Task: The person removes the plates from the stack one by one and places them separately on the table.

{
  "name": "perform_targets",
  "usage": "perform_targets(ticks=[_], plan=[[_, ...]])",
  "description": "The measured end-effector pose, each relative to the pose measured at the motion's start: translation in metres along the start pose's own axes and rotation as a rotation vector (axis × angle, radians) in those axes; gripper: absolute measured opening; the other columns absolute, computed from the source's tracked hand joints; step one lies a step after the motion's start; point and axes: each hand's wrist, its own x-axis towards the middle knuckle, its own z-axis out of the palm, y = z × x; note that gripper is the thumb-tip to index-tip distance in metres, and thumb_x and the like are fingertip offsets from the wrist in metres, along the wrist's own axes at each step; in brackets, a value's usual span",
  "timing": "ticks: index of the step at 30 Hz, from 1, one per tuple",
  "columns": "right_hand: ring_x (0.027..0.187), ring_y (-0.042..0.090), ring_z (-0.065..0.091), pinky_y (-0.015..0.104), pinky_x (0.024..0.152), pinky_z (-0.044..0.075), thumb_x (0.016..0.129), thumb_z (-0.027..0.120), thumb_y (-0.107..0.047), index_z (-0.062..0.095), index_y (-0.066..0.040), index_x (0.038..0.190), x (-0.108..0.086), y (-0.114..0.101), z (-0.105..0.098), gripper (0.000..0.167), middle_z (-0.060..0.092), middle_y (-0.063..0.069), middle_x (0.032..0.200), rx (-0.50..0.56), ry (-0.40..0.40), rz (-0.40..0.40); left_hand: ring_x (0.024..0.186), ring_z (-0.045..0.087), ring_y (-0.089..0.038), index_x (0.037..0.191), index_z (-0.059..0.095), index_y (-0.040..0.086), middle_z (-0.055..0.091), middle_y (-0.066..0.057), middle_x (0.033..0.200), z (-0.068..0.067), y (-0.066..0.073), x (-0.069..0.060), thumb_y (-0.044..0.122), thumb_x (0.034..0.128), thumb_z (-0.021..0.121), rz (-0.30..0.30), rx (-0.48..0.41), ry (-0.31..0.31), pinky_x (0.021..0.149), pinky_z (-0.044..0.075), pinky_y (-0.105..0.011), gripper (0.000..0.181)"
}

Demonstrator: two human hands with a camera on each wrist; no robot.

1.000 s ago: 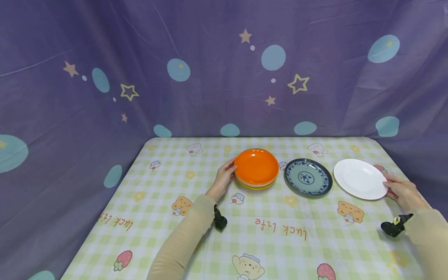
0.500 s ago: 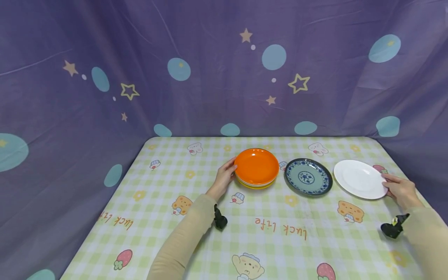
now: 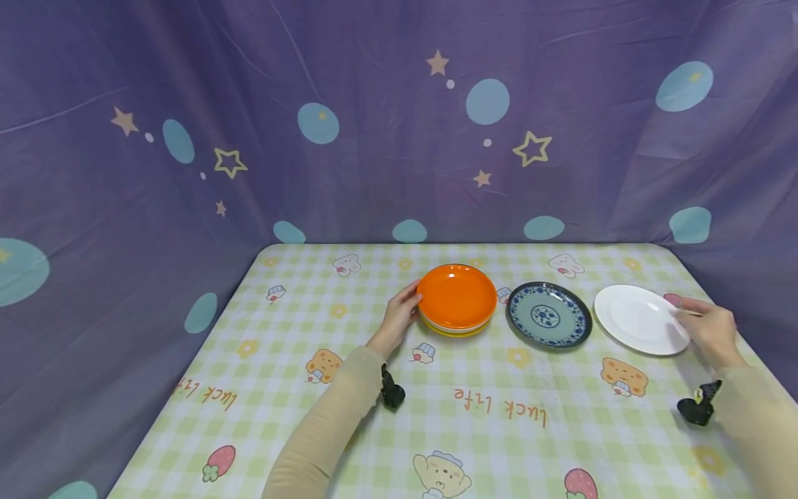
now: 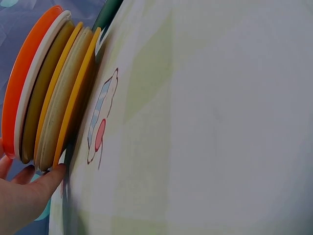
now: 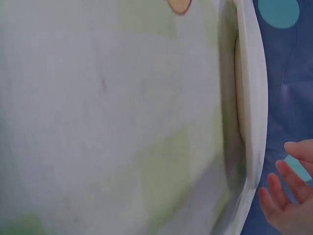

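Left hand (image 3: 395, 320): at the plate stack's 9 o'clock edge, fingers (image 4: 49, 182) spread along the rims and touching them.
Plate stack (image 3: 457, 298): on the surface (image 3: 511, 450), orange plate (image 4: 19, 73) topmost, with a white rim (image 4: 30, 83) and a yellow rim (image 4: 78, 93) among those below; I cannot tell the exact plate count.
Right hand (image 3: 713, 334): just beside the white plate at its 3 o'clock side, fingers (image 5: 291, 180) spread and apart from the rim in the right wrist view, pinching nothing.
White plate (image 3: 641, 319): flat on the surface, toward 3 o'clock from the stack.
Patterned plate (image 3: 548, 315): blue-green with a dark rim, between the stack and the white plate, near each.
Sleeves (image 3: 330, 426): 2, pale beige, each with a black device (image 3: 391, 391) at the wrist.
Cover: green-and-white checks with cartoon prints, lettering toward 6 o'clock.
Curtain (image 3: 386, 180): purple with stars, hanging beyond the surface's 12 o'clock edge.
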Motion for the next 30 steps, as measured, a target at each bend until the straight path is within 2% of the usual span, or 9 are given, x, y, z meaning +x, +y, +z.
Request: perform_targets(ticks=[3, 7, 11, 13, 14, 16, 19, 22, 30], plan=[[0.068, -0.018, 0.035, 0.010, 0.052, 0.038, 0.084, 0.055, -0.019, 0.053, 0.007, 0.117, 0.002, -0.007, 0.007, 0.041, 0.064, -0.008, 0.077, 0.015, 0.017, -0.045, 0.122, 0.039, -0.026, 0.132, 0.042, 0.009, 0.033, -0.010, 0.140, -0.002, -0.006, 0.006, 0.007, 0.0898, 0.048, 0.000, -0.013, 0.003, 0.098, 0.037, -0.038, 0.043], [0.066, -0.019, 0.037, 0.009, 0.053, 0.038, 0.084, 0.057, -0.017, 0.054, 0.008, 0.114, 0.010, -0.009, 0.020, 0.039, 0.064, 0.017, 0.097, 0.042, 0.025, -0.136, 0.121, 0.041, -0.023, 0.130, 0.045, 0.013, 0.036, -0.006, 0.138, -0.004, -0.015, 0.014, 0.009, 0.0895, 0.049, -0.003, -0.016, 0.025, 0.097, 0.038, -0.036, 0.041], [0.064, -0.021, 0.042, 0.005, 0.054, 0.041, 0.084, 0.058, -0.023, 0.060, -0.004, 0.112, 0.027, 0.002, 0.040, 0.034, 0.063, -0.022, 0.077, 0.056, 0.047, -0.231, 0.119, 0.043, -0.021, 0.129, 0.046, 0.016, 0.038, -0.004, 0.137, -0.003, -0.018, 0.016, 0.011, 0.0894, 0.049, -0.001, 0.005, 0.044, 0.097, 0.039, -0.035, 0.040], [0.064, -0.021, 0.045, 0.004, 0.054, 0.042, 0.083, 0.060, -0.023, 0.062, -0.004, 0.109, 0.028, -0.001, 0.047, 0.032, 0.057, -0.030, 0.074, 0.082, 0.049, -0.274, 0.119, 0.043, -0.020, 0.129, 0.047, 0.017, 0.038, -0.003, 0.137, -0.003, -0.018, 0.016, 0.011, 0.0892, 0.050, -0.002, 0.009, 0.046, 0.097, 0.039, -0.035, 0.040], [0.064, -0.020, 0.046, 0.003, 0.055, 0.041, 0.083, 0.060, -0.022, 0.062, -0.004, 0.108, 0.026, -0.007, 0.050, 0.031, 0.058, -0.029, 0.074, 0.106, 0.044, -0.284, 0.119, 0.043, -0.021, 0.129, 0.047, 0.016, 0.038, -0.003, 0.137, -0.003, -0.018, 0.015, 0.011, 0.0892, 0.050, 0.001, 0.010, 0.045, 0.096, 0.039, -0.035, 0.040], [0.066, -0.019, 0.045, 0.003, 0.056, 0.041, 0.083, 0.060, -0.018, 0.061, -0.002, 0.110, 0.015, -0.026, 0.051, 0.032, 0.068, -0.008, 0.083, 0.128, 0.012, -0.312, 0.119, 0.043, -0.021, 0.129, 0.047, 0.016, 0.038, -0.003, 0.137, -0.003, -0.018, 0.015, 0.011, 0.0892, 0.049, 0.003, 0.011, 0.043, 0.096, 0.040, -0.035, 0.040], [0.067, -0.019, 0.044, 0.003, 0.057, 0.040, 0.084, 0.059, -0.012, 0.056, 0.010, 0.110, -0.004, -0.057, 0.052, 0.035, 0.063, 0.023, 0.096, 0.129, -0.045, -0.343, 0.119, 0.043, -0.021, 0.129, 0.047, 0.016, 0.039, -0.004, 0.137, -0.004, -0.018, 0.015, 0.011, 0.0893, 0.049, 0.005, 0.012, 0.043, 0.096, 0.040, -0.035, 0.040], [0.070, -0.018, 0.042, 0.002, 0.060, 0.039, 0.085, 0.056, -0.010, 0.054, 0.012, 0.111, -0.016, -0.078, 0.057, 0.034, 0.058, 0.030, 0.101, 0.097, -0.087, -0.374, 0.118, 0.044, -0.020, 0.129, 0.047, 0.016, 0.039, -0.004, 0.137, -0.004, -0.019, 0.016, 0.011, 0.0894, 0.049, 0.002, 0.011, 0.044, 0.096, 0.040, -0.034, 0.040], [0.079, 0.000, 0.052, 0.003, 0.064, 0.040, 0.087, 0.054, -0.010, 0.055, 0.008, 0.114, -0.024, -0.106, 0.079, 0.032, 0.059, 0.027, 0.103, 0.123, -0.152, -0.388, 0.118, 0.044, -0.021, 0.129, 0.047, 0.016, 0.040, -0.004, 0.136, -0.004, -0.020, 0.017, 0.011, 0.0896, 0.049, 0.010, 0.012, 0.045, 0.095, 0.041, -0.034, 0.040]])
